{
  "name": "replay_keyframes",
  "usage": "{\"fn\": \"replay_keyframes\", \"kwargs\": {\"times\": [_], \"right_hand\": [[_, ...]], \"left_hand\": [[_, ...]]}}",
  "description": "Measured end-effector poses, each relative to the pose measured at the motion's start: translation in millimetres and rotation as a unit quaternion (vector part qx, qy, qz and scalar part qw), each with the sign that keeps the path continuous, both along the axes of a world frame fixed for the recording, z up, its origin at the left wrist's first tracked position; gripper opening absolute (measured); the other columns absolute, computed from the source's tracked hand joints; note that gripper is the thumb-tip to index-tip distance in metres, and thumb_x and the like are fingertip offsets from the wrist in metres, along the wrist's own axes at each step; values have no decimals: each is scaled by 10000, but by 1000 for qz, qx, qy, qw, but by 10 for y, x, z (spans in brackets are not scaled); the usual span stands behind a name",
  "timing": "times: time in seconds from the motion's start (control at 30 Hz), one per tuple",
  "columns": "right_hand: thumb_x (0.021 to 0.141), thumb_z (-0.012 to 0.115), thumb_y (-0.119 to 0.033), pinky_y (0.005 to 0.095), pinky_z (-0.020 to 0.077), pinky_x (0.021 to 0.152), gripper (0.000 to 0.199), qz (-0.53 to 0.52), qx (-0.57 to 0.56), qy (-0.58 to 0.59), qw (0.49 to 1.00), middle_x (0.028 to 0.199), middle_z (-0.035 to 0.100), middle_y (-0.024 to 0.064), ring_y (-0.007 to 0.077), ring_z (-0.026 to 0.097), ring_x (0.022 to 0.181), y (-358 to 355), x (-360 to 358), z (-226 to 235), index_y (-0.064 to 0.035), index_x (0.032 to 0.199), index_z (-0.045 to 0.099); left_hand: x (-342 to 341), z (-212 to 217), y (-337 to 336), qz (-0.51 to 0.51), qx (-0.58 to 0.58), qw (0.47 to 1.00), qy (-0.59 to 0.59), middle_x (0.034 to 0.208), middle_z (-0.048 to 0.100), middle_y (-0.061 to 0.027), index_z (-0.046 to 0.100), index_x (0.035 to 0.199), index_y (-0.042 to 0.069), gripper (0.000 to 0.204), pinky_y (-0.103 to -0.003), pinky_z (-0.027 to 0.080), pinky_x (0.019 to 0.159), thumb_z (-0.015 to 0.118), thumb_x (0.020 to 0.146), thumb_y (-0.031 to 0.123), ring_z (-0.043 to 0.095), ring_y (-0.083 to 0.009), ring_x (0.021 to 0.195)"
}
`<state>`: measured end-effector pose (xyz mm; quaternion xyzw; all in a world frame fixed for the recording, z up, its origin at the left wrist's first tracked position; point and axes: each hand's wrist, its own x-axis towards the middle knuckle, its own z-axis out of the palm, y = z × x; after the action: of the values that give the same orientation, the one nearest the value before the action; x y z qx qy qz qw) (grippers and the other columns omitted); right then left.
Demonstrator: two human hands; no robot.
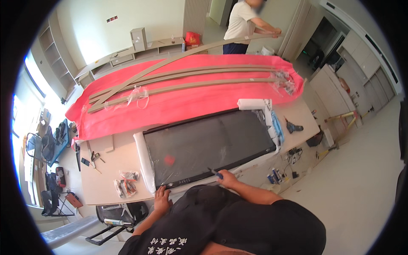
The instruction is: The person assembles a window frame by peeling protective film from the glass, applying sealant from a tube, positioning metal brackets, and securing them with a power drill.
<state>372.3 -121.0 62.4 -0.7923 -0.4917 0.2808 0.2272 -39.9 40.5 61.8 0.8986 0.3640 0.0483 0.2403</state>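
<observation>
A long dark panel (208, 140) with a black frame lies on the pale worktable in front of me, with clear film over it and white foam wrapping (143, 159) at its left end. At the panel's near left corner my left hand (162, 200) rests on the edge with its fingers stretched out. My right hand (228, 179) is closed round a small knife-like tool (218, 174) with a dark blue handle. Its thin tip points left over the panel's near edge. I cannot make out the tip's exact shape.
Behind the panel, long beige strips (170, 90) lie on pink sheeting (170, 112). A co-worker (241, 26) at the far side holds one strip's end. A cordless drill (293, 126) sits to the right. Plastic bags of parts (126, 187) and hand tools (96, 157) lie left.
</observation>
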Motion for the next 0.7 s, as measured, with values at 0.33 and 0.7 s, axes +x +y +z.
{"fn": "replay_keyframes", "kwargs": {"times": [0.33, 0.7], "right_hand": [[825, 792, -371, 423, 544, 832, 474, -117, 25, 41, 992, 985, 716, 160, 326, 697, 902, -138, 616, 498, -44, 1135, 644], [929, 674, -305, 458, 523, 855, 366, -318, 236, -78, 915, 1025, 686, 210, 373, 670, 952, -815, 3414, 463, -17, 1147, 614]], "left_hand": [[408, -102, -225, 120, 34, 991, 47, 1583, 394, -157, 671, 1059, 101, 381, -628, 183, 1214, 754, 697, 185, 239, -361, 1536], [1327, 136, -467, 309, -9, 934, 181, 1676, 218, -188, 627, 1240, 55, 461, -538, 128, 1258, 653, 785, 121, 129, -372, 1575]]}}
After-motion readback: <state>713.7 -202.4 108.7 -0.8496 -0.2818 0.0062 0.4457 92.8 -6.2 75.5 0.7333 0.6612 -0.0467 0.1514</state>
